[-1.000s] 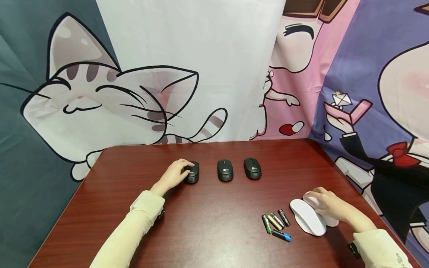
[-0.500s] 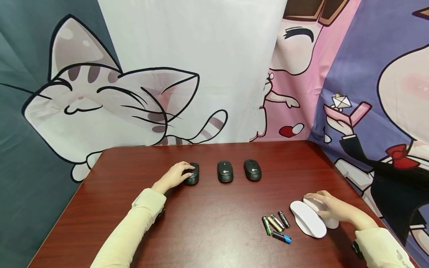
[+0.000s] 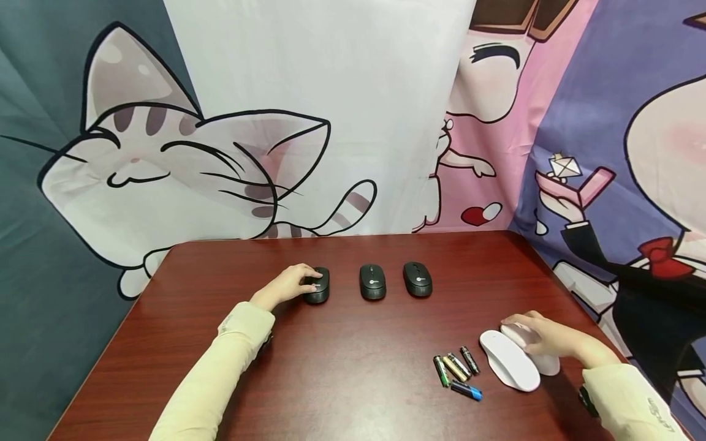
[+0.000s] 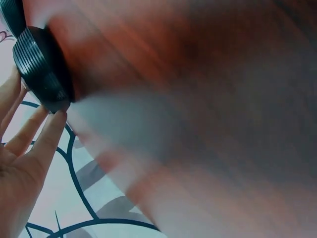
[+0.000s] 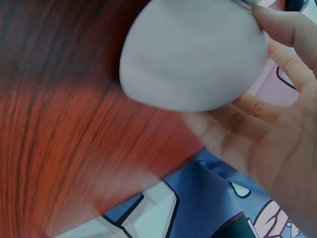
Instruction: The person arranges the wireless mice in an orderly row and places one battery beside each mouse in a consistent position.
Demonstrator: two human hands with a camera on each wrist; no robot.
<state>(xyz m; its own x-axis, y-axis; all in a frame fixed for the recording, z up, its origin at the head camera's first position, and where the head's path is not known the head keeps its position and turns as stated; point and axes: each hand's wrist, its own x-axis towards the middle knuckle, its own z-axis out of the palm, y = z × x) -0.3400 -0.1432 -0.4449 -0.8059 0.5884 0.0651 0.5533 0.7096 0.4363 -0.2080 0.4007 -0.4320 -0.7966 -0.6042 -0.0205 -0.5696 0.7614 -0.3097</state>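
My left hand [image 3: 285, 285] holds a black computer mouse [image 3: 318, 294] at the left end of a row of three, fingers and thumb at its sides. In the left wrist view that black mouse [image 4: 43, 67] has a ribbed side, and fingertips touch its edge. On the right, my right hand [image 3: 551, 338] grips a white mouse [image 3: 546, 365], partly hidden by the hand and by a second white mouse [image 3: 508, 360] beside it. The right wrist view has the gripped white mouse [image 5: 193, 59] close up, with the thumb at one side and fingers at the other.
Two more black mice, a middle one [image 3: 372, 283] and a right one [image 3: 417, 280], stand on the brown table [image 3: 331, 373]. Several loose batteries [image 3: 456, 367] lie left of the white mice, including a blue-ended battery [image 3: 466, 391]. A cartoon-printed cloth [image 3: 353, 110] hangs behind.
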